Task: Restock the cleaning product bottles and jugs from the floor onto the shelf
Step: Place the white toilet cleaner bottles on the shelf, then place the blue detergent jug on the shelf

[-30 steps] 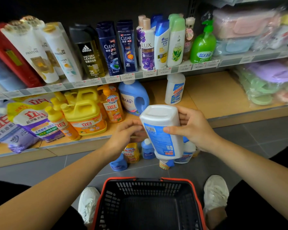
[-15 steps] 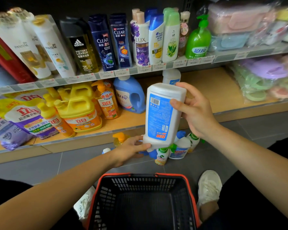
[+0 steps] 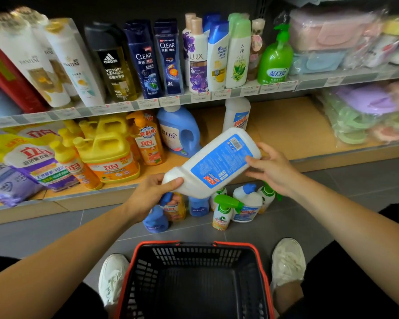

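We hold the white cleaner bottle mid-air in front of the lower shelf. It is now tipped diagonal, base up-right, where half a second ago it hung upside down. Left hand curls its fingers round the neck end and right hand grips the base. Likely we are righting it to stand by the matching bottle. The other bottles wait on the floor.

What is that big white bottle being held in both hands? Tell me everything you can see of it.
The white bottle looks like opaque plastic, with a blue label carrying a barcode and red lettering. It is tilted in the air, flat base up right, narrow neck down left. The left hand grips the neck end; the right hand holds the base end.
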A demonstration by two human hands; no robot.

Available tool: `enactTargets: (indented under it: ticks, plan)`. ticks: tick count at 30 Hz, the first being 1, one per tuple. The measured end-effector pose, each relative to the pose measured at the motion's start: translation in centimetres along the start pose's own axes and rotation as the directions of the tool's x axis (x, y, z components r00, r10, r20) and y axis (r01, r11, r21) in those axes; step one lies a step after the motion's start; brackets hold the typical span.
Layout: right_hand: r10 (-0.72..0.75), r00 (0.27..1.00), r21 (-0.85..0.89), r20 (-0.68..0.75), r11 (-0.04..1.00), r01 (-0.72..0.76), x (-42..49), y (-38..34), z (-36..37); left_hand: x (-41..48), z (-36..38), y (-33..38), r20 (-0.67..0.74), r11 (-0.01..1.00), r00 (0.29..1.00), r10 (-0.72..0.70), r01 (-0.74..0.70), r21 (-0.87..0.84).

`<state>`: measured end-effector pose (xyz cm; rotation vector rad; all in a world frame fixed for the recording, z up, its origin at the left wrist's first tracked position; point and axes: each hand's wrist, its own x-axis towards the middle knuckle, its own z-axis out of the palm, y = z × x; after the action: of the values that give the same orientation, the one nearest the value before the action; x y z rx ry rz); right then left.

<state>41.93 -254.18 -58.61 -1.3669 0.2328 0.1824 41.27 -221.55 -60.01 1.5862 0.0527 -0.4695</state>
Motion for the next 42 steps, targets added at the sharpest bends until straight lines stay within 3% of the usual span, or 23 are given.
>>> enactTargets:
  ticks: [4,9,12,17,21,25,30,37,42]
  plan:
    - [0.138,0.990,-0.088,-0.025,0.986,-0.140,0.4,2.3,0.4,-0.7,-1.3,2.3,-0.061,0.959,0.971,0.231,-0.216,0.185]
    - [0.325,0.942,-0.395,0.087,0.879,-0.267,-0.1,6.3,1.9,-1.4,-2.0,5.0,-0.023,0.692,0.869,0.494,-0.377,0.615]
    - [0.350,0.934,-0.610,0.069,0.756,-0.238,-0.1,7.3,2.6,-1.4,-1.7,5.9,0.029,0.582,0.831,0.555,-0.413,0.701]
    - [0.135,0.988,-0.768,0.070,0.640,-0.033,1.5,6.4,3.9,-0.3,-0.2,4.3,0.104,0.464,0.853,0.512,-0.377,0.802]
    - [0.026,0.990,-0.875,0.141,0.471,0.113,4.0,4.0,4.7,1.5,0.4,1.3,0.128,0.455,0.902,0.413,-0.326,0.829]
    - [-0.011,0.983,-0.908,0.186,0.380,0.176,7.4,1.8,5.4,3.0,0.7,-2.1,0.176,0.431,0.946,0.274,-0.284,0.856]
    - [-0.016,0.992,-0.855,0.128,0.504,0.118,13.4,1.2,7.2,4.9,0.5,-5.9,0.215,0.378,0.972,0.095,-0.235,0.895]
    - [0.003,0.998,-0.655,0.067,0.754,0.041,20.0,2.3,9.4,6.0,0.1,-8.3,0.165,0.484,0.986,0.019,-0.153,0.862]
    - [-0.023,0.998,-0.511,0.063,0.858,0.052,22.8,2.7,11.8,5.7,0.4,-8.5,0.133,0.595,0.991,0.030,-0.125,0.794]
